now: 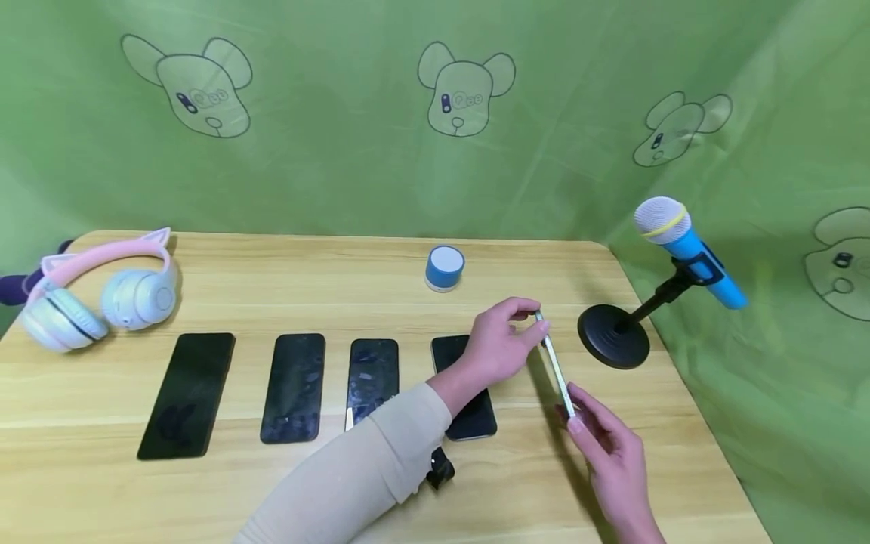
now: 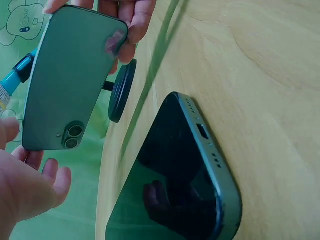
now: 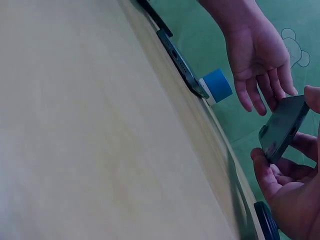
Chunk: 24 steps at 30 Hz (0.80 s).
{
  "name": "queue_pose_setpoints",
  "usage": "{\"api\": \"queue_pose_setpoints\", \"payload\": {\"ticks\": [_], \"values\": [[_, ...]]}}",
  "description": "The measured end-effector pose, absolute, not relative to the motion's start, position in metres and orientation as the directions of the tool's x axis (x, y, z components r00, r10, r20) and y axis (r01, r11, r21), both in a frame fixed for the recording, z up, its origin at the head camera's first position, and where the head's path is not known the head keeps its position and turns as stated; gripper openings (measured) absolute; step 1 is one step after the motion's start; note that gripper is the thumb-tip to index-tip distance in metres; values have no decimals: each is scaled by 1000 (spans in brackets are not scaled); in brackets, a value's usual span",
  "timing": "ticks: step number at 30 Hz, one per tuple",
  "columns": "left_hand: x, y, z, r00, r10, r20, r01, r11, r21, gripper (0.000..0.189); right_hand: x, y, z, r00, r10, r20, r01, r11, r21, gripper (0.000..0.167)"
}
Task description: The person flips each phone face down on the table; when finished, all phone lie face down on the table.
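"Status, quick?"

"Green-backed phone [image 2: 70, 85] is up off the counter [image 1: 530, 499], edge-on to my head view. My right fingers [image 1: 591, 402] are closed on its near end. My left fingers [image 1: 519, 304] look pinched at the camera end, but the wrist views don't settle how firmly."

"What could go wrong?"

"A slip, mainly. I've only got the ends, and the back looks smooth; if one side lets go early, it'd likely swing and drop. Second risk: my left wrist is over the dark phone [image 1: 479, 419] lying face up, so lowering that arm could nudge it. Same for the small black object [image 1: 440, 467] by my sleeve [image 1: 360, 468]."

"Edges and room?"

"Right edge of the counter is near my right forearm, green cloth [image 1: 802, 423] just beyond, so a wide swing out would probably brush it. The microphone stand [image 1: 614, 347] blocks far right; its tilted mic overhangs that edge. Bare wood between the dark phone and the stand, under my hold. More toward the back, either side of the blue cylinder [image 1: 443, 273]. Front strip's good too."
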<state>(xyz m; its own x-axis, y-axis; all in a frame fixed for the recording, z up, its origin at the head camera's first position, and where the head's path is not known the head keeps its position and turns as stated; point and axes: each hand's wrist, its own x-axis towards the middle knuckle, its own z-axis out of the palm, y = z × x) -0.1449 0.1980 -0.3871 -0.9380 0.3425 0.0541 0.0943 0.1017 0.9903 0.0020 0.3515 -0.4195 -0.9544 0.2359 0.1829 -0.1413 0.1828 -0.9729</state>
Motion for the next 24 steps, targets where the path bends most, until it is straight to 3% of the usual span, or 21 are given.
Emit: {"api": "queue_pose_setpoints", "payload": {"ticks": [4, 11, 18, 24], "values": [[-143, 199, -386, -924, 372, 87, 135, 107, 985, 34, 3, 354, -419, -969, 120, 216, -214, 27, -976, 37], [-140, 200, -388, -888, 446, 114, 161, 70, 984, 42, 6, 357, -421, -981, 40, 189, -193, -186, -963, 44], [-145, 197, -393, -883, 453, 123, 189, 105, 976, 59, 1, 358, -424, -968, -37, 246, -204, -448, -871, 49], [-153, 192, -400, -882, 463, 90, 188, 170, 967, 57, -3, 353, -426, -980, 106, 167, -195, -397, -897, 47]]}}
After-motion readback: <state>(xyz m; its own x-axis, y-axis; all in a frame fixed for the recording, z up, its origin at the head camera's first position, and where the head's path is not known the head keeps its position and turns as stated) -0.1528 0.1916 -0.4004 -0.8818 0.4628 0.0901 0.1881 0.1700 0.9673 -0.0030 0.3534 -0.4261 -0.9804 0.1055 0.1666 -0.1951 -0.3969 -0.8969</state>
